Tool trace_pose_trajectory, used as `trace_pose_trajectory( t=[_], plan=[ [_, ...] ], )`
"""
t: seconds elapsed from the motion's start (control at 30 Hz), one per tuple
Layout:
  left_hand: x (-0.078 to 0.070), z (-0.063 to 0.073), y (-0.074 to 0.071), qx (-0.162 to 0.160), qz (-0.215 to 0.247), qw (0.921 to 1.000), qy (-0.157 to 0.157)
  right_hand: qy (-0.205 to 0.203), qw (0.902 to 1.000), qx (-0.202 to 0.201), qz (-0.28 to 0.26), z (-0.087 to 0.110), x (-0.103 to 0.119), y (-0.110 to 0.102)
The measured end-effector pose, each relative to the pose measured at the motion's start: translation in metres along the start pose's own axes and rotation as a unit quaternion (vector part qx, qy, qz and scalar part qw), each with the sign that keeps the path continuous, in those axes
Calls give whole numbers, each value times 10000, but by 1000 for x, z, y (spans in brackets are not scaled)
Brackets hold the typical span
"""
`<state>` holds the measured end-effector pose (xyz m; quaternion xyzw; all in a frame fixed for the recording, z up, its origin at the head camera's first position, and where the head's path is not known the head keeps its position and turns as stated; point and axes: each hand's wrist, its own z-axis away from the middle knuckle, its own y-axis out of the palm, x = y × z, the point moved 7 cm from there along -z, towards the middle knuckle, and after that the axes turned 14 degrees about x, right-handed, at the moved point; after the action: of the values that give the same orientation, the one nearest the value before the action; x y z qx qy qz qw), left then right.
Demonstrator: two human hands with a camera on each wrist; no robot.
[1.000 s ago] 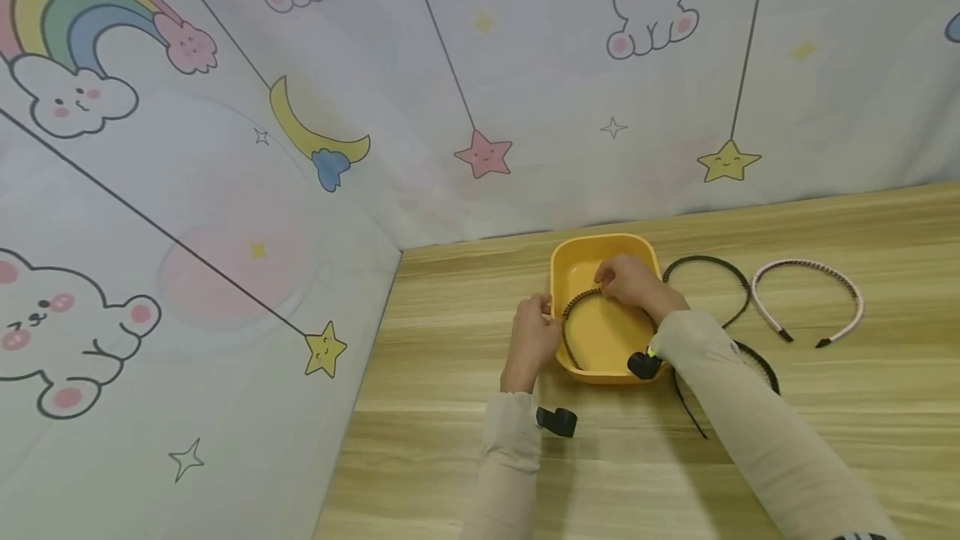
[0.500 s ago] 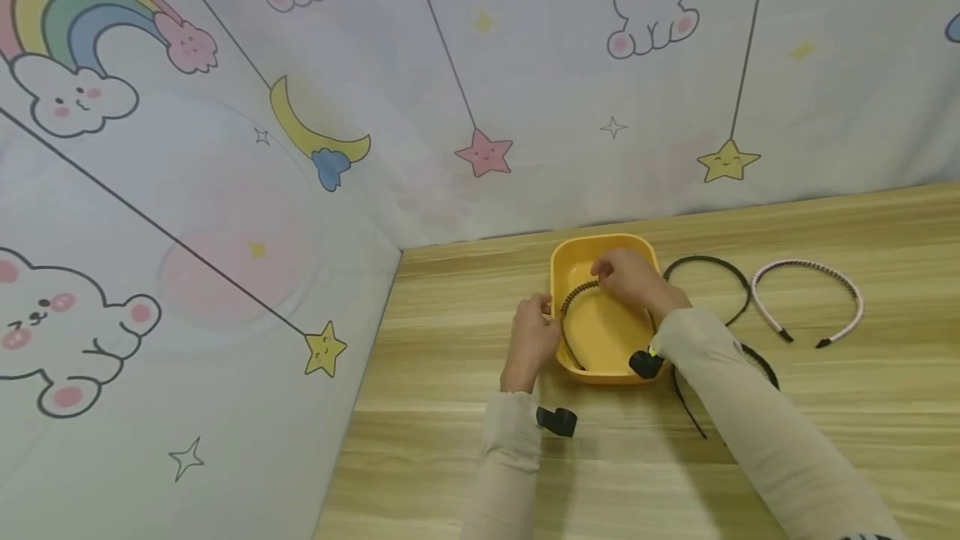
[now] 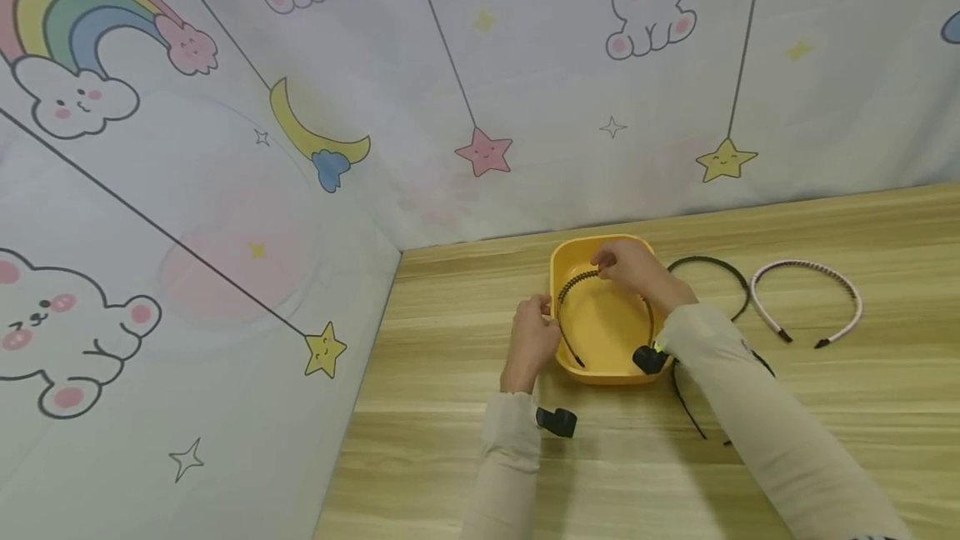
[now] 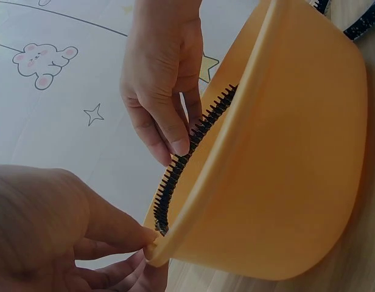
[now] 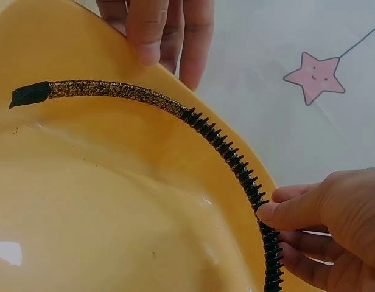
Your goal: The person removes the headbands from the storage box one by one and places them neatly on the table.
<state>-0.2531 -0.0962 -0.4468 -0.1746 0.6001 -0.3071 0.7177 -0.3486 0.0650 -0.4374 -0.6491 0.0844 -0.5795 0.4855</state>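
A yellow plastic basin (image 3: 606,377) stands on the wooden table. My left hand (image 3: 534,338) pinches its left rim, thumb on one side and fingers on the other, as the left wrist view shows. My right hand (image 3: 636,272) reaches over the basin and pinches the crown of a black-and-gold toothed headband (image 5: 229,155) between thumb and fingers. This headband lies within the basin's rim, its arc toward the far end and its dark tip (image 5: 30,95) toward me. In the head view my right hand covers part of the arc.
Right of the basin lies a black headband (image 3: 705,258), and farther right a pink one (image 3: 846,282) with dark tips. Another dark headband (image 3: 686,411) is partly hidden under my right sleeve (image 3: 780,415). A patterned cloth wall (image 3: 540,190) rises behind the table (image 3: 435,440).
My right hand has shifted slightly toward the basin's far end, lifting or sliding the toothed headband along with it. The left hand stays at the rim.
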Motion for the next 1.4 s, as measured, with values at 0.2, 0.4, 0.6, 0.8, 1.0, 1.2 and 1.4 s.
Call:
trace_pose_trajectory(
  t=[0.2,0.4,0.6,0.8,1.0,1.2,1.4],
  plan=[
    [1,0,0,13,26,10000,-14,36,9999,30,-161,2,0,-2],
    [1,0,0,-21,-68,10000,1,-129,9997,-126,-174,8,9,-7],
    [1,0,0,-1,57,10000,-31,-37,9997,-87,-205,6,4,-10],
    [0,0,0,-12,66,10000,-42,37,9995,-102,-284,7,5,-14],
    [0,0,0,-23,79,10000,5,79,9992,-147,-362,11,5,-17],
    [0,0,1,-7,87,10000,31,103,9985,-257,-465,15,5,-20],
    [0,0,0,-49,61,10000,17,58,9975,-402,-573,21,9,-26]
  ],
)
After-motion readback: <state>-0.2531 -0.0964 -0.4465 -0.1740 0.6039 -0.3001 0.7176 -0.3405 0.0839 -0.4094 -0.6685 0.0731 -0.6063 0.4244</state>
